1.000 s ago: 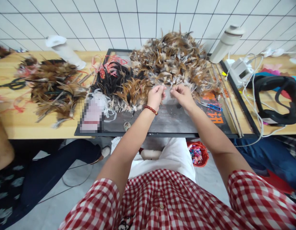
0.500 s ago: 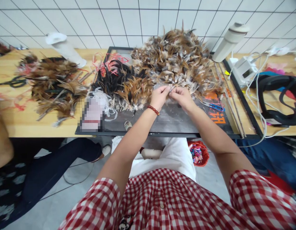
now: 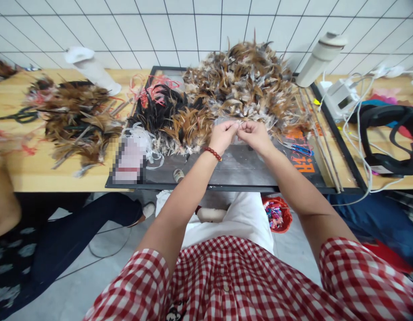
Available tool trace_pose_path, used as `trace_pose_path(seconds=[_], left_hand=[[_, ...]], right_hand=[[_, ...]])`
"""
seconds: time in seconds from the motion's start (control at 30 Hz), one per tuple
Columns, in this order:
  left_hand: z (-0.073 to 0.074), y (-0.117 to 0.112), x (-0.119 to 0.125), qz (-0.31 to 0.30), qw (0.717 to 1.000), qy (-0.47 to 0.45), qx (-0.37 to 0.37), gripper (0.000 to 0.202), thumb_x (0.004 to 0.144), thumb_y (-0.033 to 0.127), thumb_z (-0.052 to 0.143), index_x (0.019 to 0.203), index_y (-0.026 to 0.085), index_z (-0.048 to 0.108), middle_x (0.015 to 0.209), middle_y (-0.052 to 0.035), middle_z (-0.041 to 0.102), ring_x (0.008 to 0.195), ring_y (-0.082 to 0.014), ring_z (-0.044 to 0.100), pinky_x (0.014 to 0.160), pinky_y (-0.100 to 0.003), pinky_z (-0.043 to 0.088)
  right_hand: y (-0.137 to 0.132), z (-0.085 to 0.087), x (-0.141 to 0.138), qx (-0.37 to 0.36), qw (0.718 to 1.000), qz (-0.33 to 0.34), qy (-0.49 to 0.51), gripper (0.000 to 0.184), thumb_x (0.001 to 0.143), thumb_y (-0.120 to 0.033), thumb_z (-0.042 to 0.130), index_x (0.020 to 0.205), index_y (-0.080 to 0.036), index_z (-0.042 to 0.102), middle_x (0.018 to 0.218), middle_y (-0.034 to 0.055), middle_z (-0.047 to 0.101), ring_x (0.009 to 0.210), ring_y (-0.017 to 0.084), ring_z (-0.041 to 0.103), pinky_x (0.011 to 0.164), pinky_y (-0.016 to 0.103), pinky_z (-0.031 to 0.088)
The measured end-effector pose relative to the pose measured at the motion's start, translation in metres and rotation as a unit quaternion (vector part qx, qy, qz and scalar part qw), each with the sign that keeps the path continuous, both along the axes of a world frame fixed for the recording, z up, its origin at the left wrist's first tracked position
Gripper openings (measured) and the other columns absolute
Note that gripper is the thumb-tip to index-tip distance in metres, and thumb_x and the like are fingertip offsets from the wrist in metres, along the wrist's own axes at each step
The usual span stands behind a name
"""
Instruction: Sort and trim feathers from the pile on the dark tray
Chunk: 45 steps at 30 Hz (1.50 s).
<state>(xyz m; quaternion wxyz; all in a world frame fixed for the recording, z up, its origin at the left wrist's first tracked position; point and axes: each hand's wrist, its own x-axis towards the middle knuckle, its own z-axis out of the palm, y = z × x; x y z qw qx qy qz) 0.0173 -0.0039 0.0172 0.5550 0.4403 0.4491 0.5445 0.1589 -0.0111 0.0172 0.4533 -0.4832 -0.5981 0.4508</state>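
Observation:
My left hand, with a red bead bracelet at the wrist, is closed in a pinch. My right hand is pinched too, its fingertips meeting those of the left. A small pale wisp shows between the fingertips, too small to name. Just behind the hands rises a large heap of brown and white feathers. Left of them lie a bunch of orange-brown feathers and one of black feathers. Blue-handled snips rest to the right of my right hand.
White plastic strips lie at the dark board's left, beside a blurred rectangle. A pale bottle stands at the back right, near white cables and a black headset. More feathers and black scissors lie left. People sit on both sides.
My fingertips have drawn closer together, and less of the pale wisp shows between them. Both hands stay over the same spot, and the feather piles have not moved.

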Motion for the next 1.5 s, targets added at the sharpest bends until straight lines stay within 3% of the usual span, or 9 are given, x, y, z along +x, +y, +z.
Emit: trace_pose_path(seconds=[0.07,0.23,0.4,0.57,0.77,0.9,1.17,1.3,1.5], left_hand=[[-0.004,0.003,-0.002,0.022,1.000,-0.006,-0.013,0.020,0.085,0.023,0.081,0.067,0.016,0.075,0.065,0.0007,0.070,0.075,-0.0132,0.068,0.078,-0.024,0.051],[-0.007,0.013,-0.012,0.062,0.991,-0.113,-0.029,0.027,0.084,0.043,0.085,0.081,0.018,0.078,0.084,-0.0036,0.080,0.088,-0.0159,0.075,0.084,-0.027,0.058],[-0.002,0.009,-0.011,0.035,0.991,-0.118,-0.046,0.025,0.089,0.041,0.081,0.080,0.018,0.075,0.082,-0.0032,0.078,0.091,-0.0163,0.076,0.080,-0.025,0.059],[0.000,0.001,-0.004,-0.037,0.993,-0.106,-0.039,0.021,0.090,0.034,0.080,0.077,0.018,0.074,0.074,-0.0012,0.074,0.084,-0.0152,0.074,0.078,-0.025,0.058],[-0.005,0.001,-0.003,-0.050,0.993,-0.103,-0.014,0.021,0.089,0.037,0.081,0.078,0.020,0.076,0.078,-0.0008,0.076,0.087,-0.0152,0.075,0.091,-0.030,0.058],[-0.009,0.004,-0.003,-0.048,0.996,-0.073,0.013,0.020,0.086,0.036,0.084,0.078,0.019,0.077,0.083,-0.0021,0.080,0.094,-0.0172,0.076,0.100,-0.032,0.056],[-0.016,0.008,-0.003,-0.029,0.997,-0.016,0.063,0.014,0.086,0.031,0.082,0.082,0.018,0.082,0.088,-0.0030,0.083,0.094,-0.0177,0.076,0.100,-0.032,0.054],[-0.017,0.010,-0.003,-0.017,0.998,-0.040,0.037,0.016,0.086,0.035,0.083,0.083,0.019,0.083,0.088,-0.0031,0.083,0.098,-0.0186,0.076,0.102,-0.033,0.055],[-0.014,0.010,-0.004,-0.011,0.992,-0.123,-0.006,0.020,0.085,0.037,0.084,0.081,0.019,0.078,0.089,-0.0035,0.082,0.103,-0.0177,0.077,0.105,-0.033,0.056]], right_hand=[[0.003,-0.004,0.002,0.006,1.000,0.009,0.012,0.028,0.069,-0.034,0.087,0.082,-0.020,0.067,0.066,-0.0025,0.068,0.063,0.012,0.061,0.061,0.026,0.049],[0.014,-0.012,0.013,-0.005,0.999,-0.010,0.047,0.048,0.066,-0.030,0.091,0.106,-0.023,0.065,0.071,-0.0048,0.068,0.066,0.013,0.065,0.067,0.028,0.057],[0.013,-0.006,0.016,-0.011,0.993,-0.040,0.110,0.044,0.067,-0.043,0.095,0.093,-0.023,0.065,0.073,-0.0027,0.072,0.067,0.012,0.068,0.061,0.023,0.054],[0.006,0.002,0.009,-0.025,0.988,-0.043,0.143,0.055,0.055,-0.056,0.101,0.078,-0.021,0.065,0.065,-0.0036,0.067,0.056,0.008,0.059,0.053,0.021,0.047],[0.008,0.000,0.004,-0.037,0.978,-0.059,0.198,0.046,0.055,-0.051,0.100,0.070,-0.022,0.067,0.057,-0.0072,0.056,0.051,0.005,0.043,0.049,0.020,0.036],[0.007,-0.001,0.001,-0.034,0.976,-0.077,0.202,0.034,0.057,-0.043,0.097,0.069,-0.022,0.073,0.058,-0.0056,0.061,0.051,0.005,0.041,0.048,0.020,0.034],[0.006,-0.001,0.001,-0.020,0.986,-0.067,0.149,0.025,0.065,-0.038,0.088,0.081,-0.019,0.080,0.069,-0.0006,0.071,0.055,0.009,0.055,0.056,0.026,0.050],[0.007,-0.009,0.005,0.071,0.996,-0.041,0.023,0.031,0.079,-0.041,0.076,0.101,-0.020,0.084,0.077,0.0012,0.073,0.061,0.013,0.060,0.065,0.031,0.056],[-0.001,-0.013,0.006,0.288,0.926,-0.053,-0.239,0.039,0.093,-0.036,0.063,0.126,-0.023,0.081,0.095,0.0081,0.076,0.092,0.024,0.069,0.091,0.041,0.057]])
